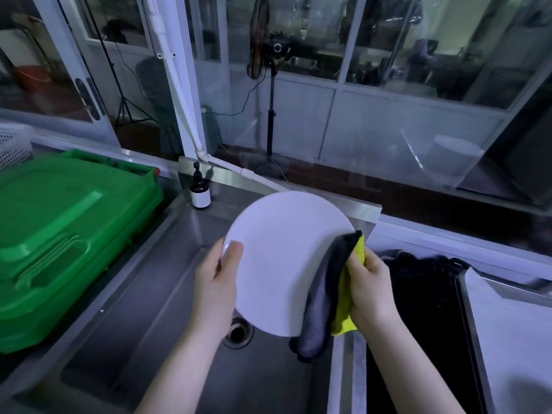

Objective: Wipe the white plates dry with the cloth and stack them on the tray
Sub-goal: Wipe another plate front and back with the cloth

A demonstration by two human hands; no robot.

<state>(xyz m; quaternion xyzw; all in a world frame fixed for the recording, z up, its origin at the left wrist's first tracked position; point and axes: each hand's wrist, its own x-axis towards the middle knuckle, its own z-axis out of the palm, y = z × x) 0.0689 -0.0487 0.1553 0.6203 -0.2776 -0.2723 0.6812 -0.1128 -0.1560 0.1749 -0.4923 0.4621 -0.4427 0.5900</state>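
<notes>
Head view: the round white ceramic plate (283,261) is tilted over the steel sink (167,324); the left hand (216,282) pinches its rim, thumb on top; the right hand (370,288) clutches the grey-yellow cloth (325,294) against its edge; likely rigid, slick when wet, breakable; rim grips suit it.

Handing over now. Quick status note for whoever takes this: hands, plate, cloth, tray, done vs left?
Left hand: grips the round white plate by its left rim, thumb on the face, above the stainless steel sink.
Right hand: holds the grey and yellow cloth against the plate's right edge.
Metal tray: far right, partly out of frame; cannot tell whether plates are stacked on it.
Done: wiping of this plate under way.
Left: finish drying it, set it on the tray.
</notes>
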